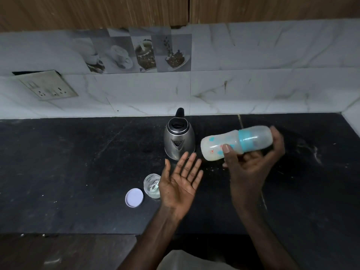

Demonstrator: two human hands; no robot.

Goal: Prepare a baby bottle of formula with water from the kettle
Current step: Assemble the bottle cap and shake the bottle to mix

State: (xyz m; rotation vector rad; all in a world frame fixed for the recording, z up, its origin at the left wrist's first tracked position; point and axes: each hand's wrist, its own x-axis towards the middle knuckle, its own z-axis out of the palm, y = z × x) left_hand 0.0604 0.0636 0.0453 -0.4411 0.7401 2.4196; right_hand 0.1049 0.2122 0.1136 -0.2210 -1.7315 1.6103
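Observation:
My right hand (251,164) grips a baby bottle (236,142) that lies almost sideways in the air, its base pointing left and its capped teal-ringed top to the right. The bottle holds milky white liquid and looks blurred. My left hand (180,183) is held flat, palm up and fingers spread, just below and left of the bottle's base. A steel kettle (179,140) with a black lid and handle stands on the black counter (78,172) behind my left hand. A small clear jar (151,185) sits open beside my left palm, with its white lid (134,197) lying to its left.
A marble-tiled wall rises behind the counter, with a socket plate (48,87) at the upper left. The counter's front edge (78,233) runs across the bottom. White specks lie scattered on the counter near the bottle.

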